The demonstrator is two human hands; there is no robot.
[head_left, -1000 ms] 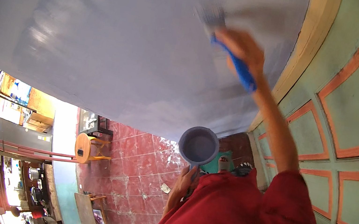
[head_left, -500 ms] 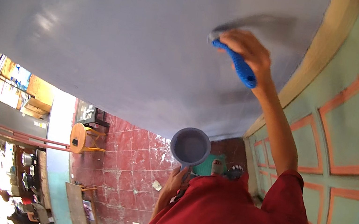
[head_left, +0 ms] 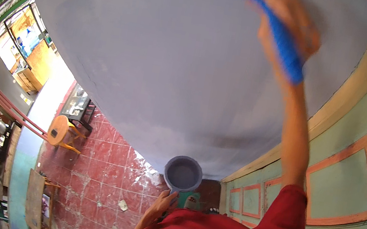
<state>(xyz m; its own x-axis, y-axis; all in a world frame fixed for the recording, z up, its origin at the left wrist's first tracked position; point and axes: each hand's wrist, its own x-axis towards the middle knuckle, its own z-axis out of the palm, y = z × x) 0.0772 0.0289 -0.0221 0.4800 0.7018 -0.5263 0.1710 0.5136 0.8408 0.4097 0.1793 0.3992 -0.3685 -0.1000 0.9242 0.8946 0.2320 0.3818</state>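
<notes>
My right hand (head_left: 300, 25), smeared a little by motion, is raised to the upper right against the grey-painted wall (head_left: 164, 58). Its fingers wrap round a paintbrush with a thick blue handle (head_left: 280, 41); the bristle end cannot be made out. Low in the middle, my left hand (head_left: 161, 203) grips the handle of a round grey dipper (head_left: 186, 157). Grey paint shows inside it, and it is held upright at waist height, close to the foot of the wall.
Light green door panels with orange trim (head_left: 346, 185) stand on the right, behind a cream frame (head_left: 340, 107). Red floor tiles (head_left: 102, 164) spread at lower left. Beyond are a round wooden stool (head_left: 59, 128), a glass-fronted cabinet (head_left: 78, 101) and a wooden bench (head_left: 35, 199).
My right hand has moved up and to the right along the wall with the paintbrush. My view has shifted, so the dipper and left hand appear lower; both hands keep their hold.
</notes>
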